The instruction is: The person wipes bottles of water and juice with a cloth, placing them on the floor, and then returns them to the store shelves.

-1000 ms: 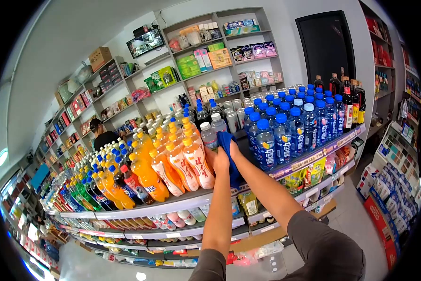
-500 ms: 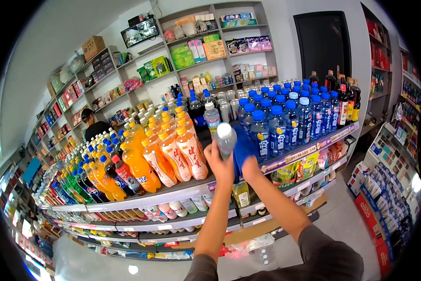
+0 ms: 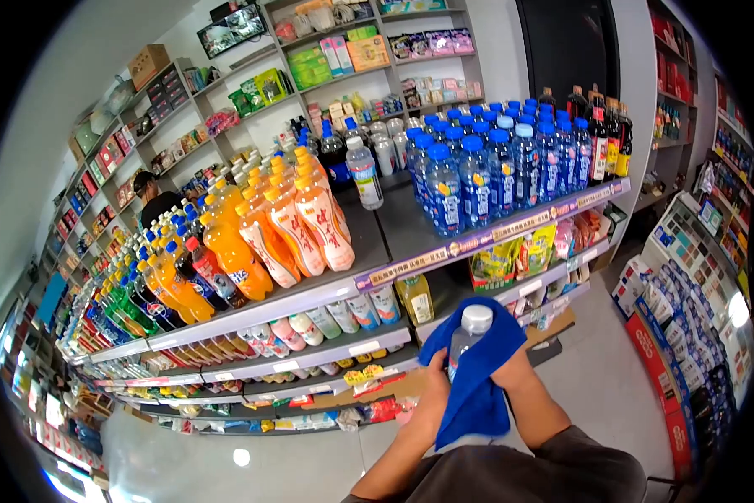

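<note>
A clear bottle with a white cap [image 3: 462, 339] stands upright in front of my body, partly wrapped by a blue cloth [image 3: 478, 411]. My left hand [image 3: 432, 381] is closed round the bottle's lower left side; the cloth covers part of its fingers. On the other side, my right hand [image 3: 514, 370] grips the cloth against the bottle, its fingertips hidden in the folds. A similar white-capped bottle [image 3: 364, 178] stands on the shelf top [image 3: 398, 226], left of rows of blue-capped bottles [image 3: 478, 180]. The peach-coloured drink bottles [image 3: 322, 222] are further left.
The display shelf's front edge [image 3: 444, 254] runs across just beyond my hands. Lower tiers hold cartons, a yellow-labelled bottle [image 3: 416, 299] and snack bags [image 3: 535, 251]. Stacked boxes [image 3: 658, 369] stand at right on the floor. A person in black [image 3: 155, 201] is at far left.
Both hands have come down and back from the shelf, bringing the bottle towards my body. The blue cloth, formerly beside the bottle in my right hand, now wraps round it.
</note>
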Motion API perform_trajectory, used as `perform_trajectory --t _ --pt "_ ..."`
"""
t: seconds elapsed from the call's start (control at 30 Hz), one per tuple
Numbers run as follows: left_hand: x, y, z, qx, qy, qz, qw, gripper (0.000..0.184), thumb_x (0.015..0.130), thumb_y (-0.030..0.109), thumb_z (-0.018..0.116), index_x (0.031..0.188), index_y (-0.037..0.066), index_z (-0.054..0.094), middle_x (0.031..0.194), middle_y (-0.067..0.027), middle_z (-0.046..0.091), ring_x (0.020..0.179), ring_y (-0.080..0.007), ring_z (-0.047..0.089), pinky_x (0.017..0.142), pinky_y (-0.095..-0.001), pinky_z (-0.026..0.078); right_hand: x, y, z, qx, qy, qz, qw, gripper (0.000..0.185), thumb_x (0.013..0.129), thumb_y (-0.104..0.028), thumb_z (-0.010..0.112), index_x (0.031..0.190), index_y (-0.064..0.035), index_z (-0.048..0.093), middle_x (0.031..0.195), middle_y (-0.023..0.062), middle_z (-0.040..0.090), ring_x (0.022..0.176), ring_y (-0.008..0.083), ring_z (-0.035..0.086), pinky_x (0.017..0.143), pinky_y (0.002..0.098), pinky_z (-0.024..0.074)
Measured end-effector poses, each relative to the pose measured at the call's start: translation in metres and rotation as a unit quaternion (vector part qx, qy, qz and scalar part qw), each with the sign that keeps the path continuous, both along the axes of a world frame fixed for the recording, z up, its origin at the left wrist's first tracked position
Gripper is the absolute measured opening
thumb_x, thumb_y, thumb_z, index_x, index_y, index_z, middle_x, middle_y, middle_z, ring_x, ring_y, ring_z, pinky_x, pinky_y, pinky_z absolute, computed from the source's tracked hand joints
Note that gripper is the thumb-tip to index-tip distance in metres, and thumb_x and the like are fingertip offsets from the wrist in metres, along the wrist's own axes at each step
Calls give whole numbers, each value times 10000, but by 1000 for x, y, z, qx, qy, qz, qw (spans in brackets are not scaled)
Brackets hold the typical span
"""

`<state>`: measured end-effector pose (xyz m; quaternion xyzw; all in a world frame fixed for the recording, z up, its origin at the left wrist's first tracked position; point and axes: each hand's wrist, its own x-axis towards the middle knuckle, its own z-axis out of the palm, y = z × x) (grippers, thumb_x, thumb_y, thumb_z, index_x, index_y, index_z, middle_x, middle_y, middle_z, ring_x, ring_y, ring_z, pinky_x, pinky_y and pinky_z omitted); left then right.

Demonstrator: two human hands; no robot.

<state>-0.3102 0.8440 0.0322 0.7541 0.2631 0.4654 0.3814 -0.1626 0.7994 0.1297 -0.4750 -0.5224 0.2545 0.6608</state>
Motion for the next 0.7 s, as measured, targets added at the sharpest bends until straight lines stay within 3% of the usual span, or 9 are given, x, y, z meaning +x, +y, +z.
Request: perform_trajectory --t 0.17,0.23,0.3,0.33,0.4,0.47,0.6,0.67,0.7 --pt "-4 -40 20 -153 -54 -29 986 696 864 262 771 1396 3 405 1353 -204 539 1146 -293 624 1004 -394 478 -6 -10 -4 50 107 -79 990 707 674 -185 896 1252 -3 533 1123 119 659 1007 220 646 893 380 526" --pt "-12 -45 20 -236 -93 -127 959 690 863 281 758 1397 9 415 1345 -198 548 1144 -291 625 1003 -396 481 -4 -14 -9 6 53 -37 998 722 672 -193 898 1264 -3 530 1120 119 663 1009 225 651 895 379 527" --pt "-16 -46 11 -371 -163 -272 873 686 863 300 746 1398 14 424 1337 -192 558 1142 -288 625 1003 -398 485 11 -18 -10 21 -7 80 997 748 667 -225 904 1283 -1 544 1180 127 658 1063 237 646 937 382 515" --pt "-15 -47 4 -446 -209 -335 803 684 863 310 739 1399 17 429 1333 -188 563 1142 -287 625 1002 -399 486 18 -21 -10 29 -35 139 989 761 665 -242 908 1293 0 552 1210 130 655 1091 243 644 958 384 509" --pt "-9 -52 -3 -553 -308 -419 651 682 863 329 727 1400 23 439 1324 -182 573 1140 -285 625 1002 -401 489 31 -15 -33 32 57 309 949 780 680 -270 897 1323 3 548 1258 139 643 1116 255 639 975 404 503" --pt "-3 -62 -5 -606 -382 -468 517 680 863 348 714 1401 29 448 1316 -176 582 1139 -283 626 1001 -403 493 28 -11 -54 0 138 360 923 752 695 -253 885 1320 -2 551 1249 133 647 1108 247 641 971 397 506" --pt "3 -74 -4 -638 -427 -515 380 679 863 386 689 1403 40 467 1300 -164 602 1135 -278 627 1001 -408 499 18 -8 -69 -35 243 369 897 697 724 -218 863 1315 -13 557 1231 123 654 1091 231 644 963 385 512" --pt "2 -74 -3 -648 -427 -519 359 680 862 405 676 1404 46 477 1292 -158 611 1134 -276 627 1000 -410 503 16 -7 -71 -33 255 361 896 670 738 -201 851 1313 -19 560 1222 118 657 1083 223 645 959 378 515" --pt "-3 -73 -4 -657 -416 -497 384 681 862 415 670 1405 49 481 1287 -154 616 1133 -275 627 1000 -411 504 19 -7 -73 -30 252 348 902 656 745 -192 846 1312 -22 561 1218 115 659 1079 219 646 957 375 517"
